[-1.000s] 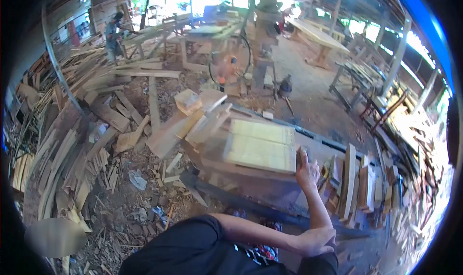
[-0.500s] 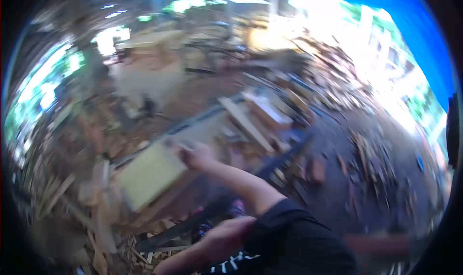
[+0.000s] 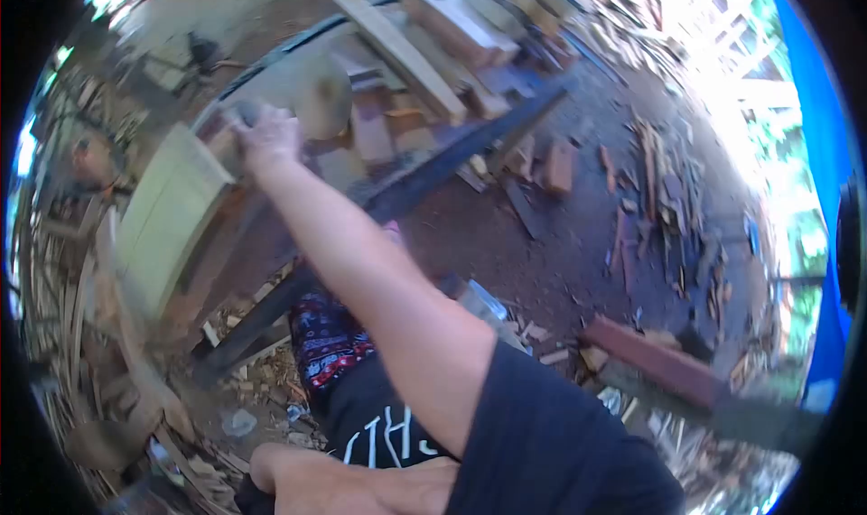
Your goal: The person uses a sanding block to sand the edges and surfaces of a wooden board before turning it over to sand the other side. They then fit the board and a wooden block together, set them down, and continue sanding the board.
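My right hand [image 3: 269,140] reaches far out to the upper left, over the workbench. Its fingers are bent around a small dark thing [image 3: 244,112], too blurred to name. Just left of it lies a pale yellow-green wooden board [image 3: 172,213], its near corner close to my wrist. To the right of the hand is a brown rounded shape [image 3: 325,104], also blurred. My left hand [image 3: 397,486] is low against my torso, partly behind the right sleeve; its fingers are hidden.
Wood blocks and a long plank [image 3: 402,55] lie on the bench's far part. A dark beam [image 3: 470,145] runs along its near side. Scrap wood [image 3: 668,208] litters the ground at right. A reddish beam [image 3: 655,360] lies at lower right.
The view has tilted down and turned, so the bench and board now appear higher and further left. My right arm is stretched out further, its hand still beside the board.
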Demonstrator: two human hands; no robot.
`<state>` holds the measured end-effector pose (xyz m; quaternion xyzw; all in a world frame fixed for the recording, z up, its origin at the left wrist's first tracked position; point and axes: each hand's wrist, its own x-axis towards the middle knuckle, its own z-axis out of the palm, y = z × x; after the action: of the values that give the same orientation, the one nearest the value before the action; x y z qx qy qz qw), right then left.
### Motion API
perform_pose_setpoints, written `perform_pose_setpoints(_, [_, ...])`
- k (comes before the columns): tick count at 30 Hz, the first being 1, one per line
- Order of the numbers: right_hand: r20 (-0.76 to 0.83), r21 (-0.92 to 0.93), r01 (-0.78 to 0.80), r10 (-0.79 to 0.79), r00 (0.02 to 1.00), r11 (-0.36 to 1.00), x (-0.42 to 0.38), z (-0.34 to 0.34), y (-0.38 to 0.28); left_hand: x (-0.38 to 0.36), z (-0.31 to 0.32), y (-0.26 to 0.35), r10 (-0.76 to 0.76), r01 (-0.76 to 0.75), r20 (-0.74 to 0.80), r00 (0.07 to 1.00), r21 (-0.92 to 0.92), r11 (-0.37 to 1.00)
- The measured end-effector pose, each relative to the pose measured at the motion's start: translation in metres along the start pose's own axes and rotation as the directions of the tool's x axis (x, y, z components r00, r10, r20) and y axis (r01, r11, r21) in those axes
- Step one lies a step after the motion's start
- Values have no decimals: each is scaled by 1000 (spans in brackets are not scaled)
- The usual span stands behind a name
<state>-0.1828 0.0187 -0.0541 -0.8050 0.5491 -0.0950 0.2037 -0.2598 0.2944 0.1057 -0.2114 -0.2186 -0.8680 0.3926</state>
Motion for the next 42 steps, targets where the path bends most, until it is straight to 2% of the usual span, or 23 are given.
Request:
perform_pose_setpoints(3, [60,-58,4,0,998,998,-9,-17,0,4,-2,-18,84,-97,107,991,122,988])
perform_pose_setpoints(6, [8,-60,22,-21,1000,998,-7,-9,1,-7,-23,-70,519,-502,129,845,-147,852])
perform_pose_setpoints(7, [-6,-63,23,-24,1000,998,-7,-7,1,4,-18,-52,527,-518,131,839,-101,849])
perform_pose_setpoints(9, [-23,-101,68,-71,997,993,-5,-4,4,25,-4,-18,278,-256,95,956,-190,948])
perform_pose_setpoints(10, [-37,-88,69,-73,997,994,-5,-4,3,16,-4,-66,706,-702,-54,706,-179,689])
perform_pose_setpoints(11, [-67,-38,81,-83,994,996,-10,-7,3,31,-5,-70,711,-706,-31,702,-157,690])
perform_pose_setpoints(13, [-32,-86,73,-76,997,994,-10,-11,1,59,2,-69,948,-922,-29,317,-245,301])
perform_pose_setpoints(14, [-62,-96,77,-83,995,992,-10,-11,-2,8,-7,-52,591,-599,-106,800,-61,799])
perform_pose_setpoints(15, [-61,-117,72,-79,995,991,-9,-9,-3,-2,-19,-43,579,-584,-81,812,-74,808])
perform_pose_setpoints(18, [-60,-117,69,-76,995,991,-11,-6,5,-4,-52,-25,174,-180,110,979,46,983])
perform_pose_setpoints(21, [-94,-69,135,-141,986,988,-13,3,10,-7,-57,1,-268,200,200,942,306,931])
perform_pose_setpoints(22, [-109,-66,183,-189,976,981,-11,-5,13,-10,-42,10,-402,408,-72,913,216,887])
perform_pose_setpoints(23, [-133,-75,185,-194,972,980,-10,-12,16,-8,-25,14,-386,437,-293,875,136,889])
perform_pose_setpoints(25, [-97,148,157,-144,985,976,-14,-38,22,-27,-71,7,-288,432,-366,885,413,802])
perform_pose_setpoints(27, [-261,184,124,-73,963,975,2,-40,38,-3,-44,26,-351,564,-570,743,250,787])
perform_pose_setpoints(29, [-262,101,67,-39,964,993,23,-36,56,15,-38,31,-331,540,-534,778,297,788])
perform_pose_setpoints(30, [-152,79,26,-13,988,997,30,-37,62,24,-35,35,-318,530,-532,785,313,788])
perform_pose_setpoints(33, [-193,-9,37,-38,980,999,36,-7,81,38,-35,41,-295,592,-592,750,401,700])
perform_pose_setpoints(35, [-122,-97,79,-91,988,992,22,-6,88,35,-55,40,-251,626,-617,746,523,579])
perform_pose_setpoints(37, [32,-101,45,-41,999,994,21,-15,82,38,-58,42,-231,667,-643,730,596,447])
perform_pose_setpoints(39, [210,-314,72,-5,978,947,30,-28,79,50,-60,44,-212,639,-610,764,669,380])
perform_pose_setpoints(41, [264,-435,121,-2,965,892,46,-44,77,66,-73,42,-135,606,-604,786,705,369])
perform_pose_setpoints(42, [343,-452,160,6,939,877,65,-53,81,76,-77,42,-94,614,-615,783,740,276])
